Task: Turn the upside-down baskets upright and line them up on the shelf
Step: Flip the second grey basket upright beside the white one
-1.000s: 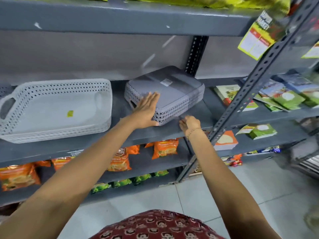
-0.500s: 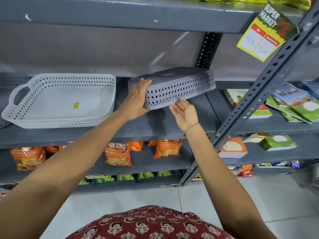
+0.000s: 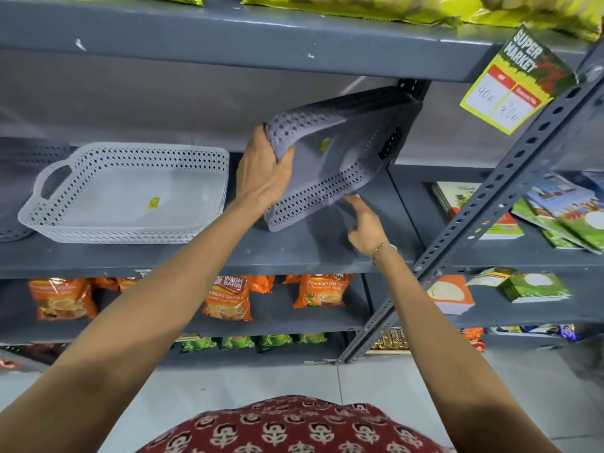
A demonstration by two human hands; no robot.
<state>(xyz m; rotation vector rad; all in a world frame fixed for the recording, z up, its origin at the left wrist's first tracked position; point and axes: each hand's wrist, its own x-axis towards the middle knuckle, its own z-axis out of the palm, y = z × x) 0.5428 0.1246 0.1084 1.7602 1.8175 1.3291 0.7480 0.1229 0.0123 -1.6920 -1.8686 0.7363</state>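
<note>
A grey perforated basket (image 3: 340,152) hangs tilted on edge above the grey shelf (image 3: 327,250), its open inside facing me and its lower left corner close to the shelf board. My left hand (image 3: 264,171) grips its left rim. My right hand (image 3: 364,223) is below the basket's lower edge, fingers apart, fingertips just touching or barely off the rim. A white perforated basket (image 3: 127,191) stands upright on the same shelf to the left. Part of another grey basket (image 3: 19,178) shows at the far left edge.
The upper shelf (image 3: 228,37) sits close above the tilted basket. A slanted metal upright (image 3: 483,204) crosses on the right, with a price tag (image 3: 513,83) hung above. Book-like packs (image 3: 555,214) lie on the right shelf. Orange tea packets (image 3: 228,299) fill the shelf below.
The grey basket went from upside down on the shelf to lifted and rotated, its open side now facing me. My left hand shifted to grip the left rim; my right hand came off its underside.
</note>
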